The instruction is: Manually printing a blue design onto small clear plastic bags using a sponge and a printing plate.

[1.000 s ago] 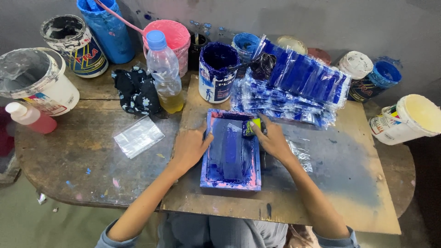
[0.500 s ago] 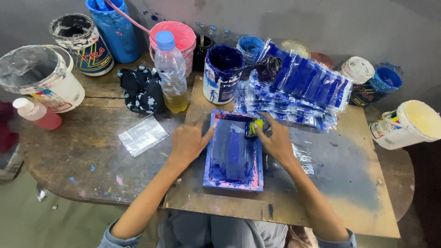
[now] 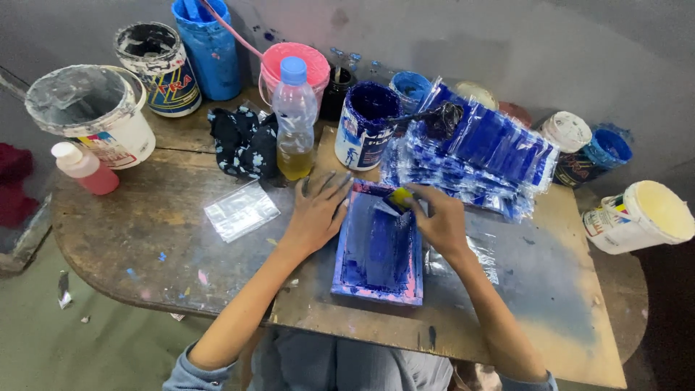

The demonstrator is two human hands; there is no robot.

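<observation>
Head view is showing me a rectangular printing frame (image 3: pixel 378 250), its rim smeared pink and its mesh soaked in glossy dark blue ink, lying flat on a bare wooden board (image 3: pixel 521 289) that is sitting on the rounded, paint-flecked worktop (image 3: pixel 130 224). My left hand (image 3: pixel 317 213) is lying flat, fingers spread wide, pressing on the frame's upper left corner and gripping nothing. My right hand (image 3: pixel 440 221) is closing around a small squeegee (image 3: pixel 398 199) with a yellowish top, holding it at the frame's far end against the mesh. Just beyond the frame, a crinkly stack of blue-printed plastic pouches (image 3: pixel 478 156) is fanning out, touching an ink-coated blue can (image 3: pixel 364 127). A clear plastic bottle (image 3: pixel 295 119) of yellowish liquid is standing upright beside a crumpled dark rag (image 3: pixel 242 141). A flat clear pouch (image 3: pixel 240 211) is lying alone to the left, well apart from the frame. A white bucket (image 3: pixel 98 116) and a pink squeeze bottle (image 3: pixel 83 168) are crowding the left edge; a cream tub (image 3: pixel 641 217) is tilting on its side at the right. Open board is stretching to the right of the frame, stained faint blue, down to the near edge.
</observation>
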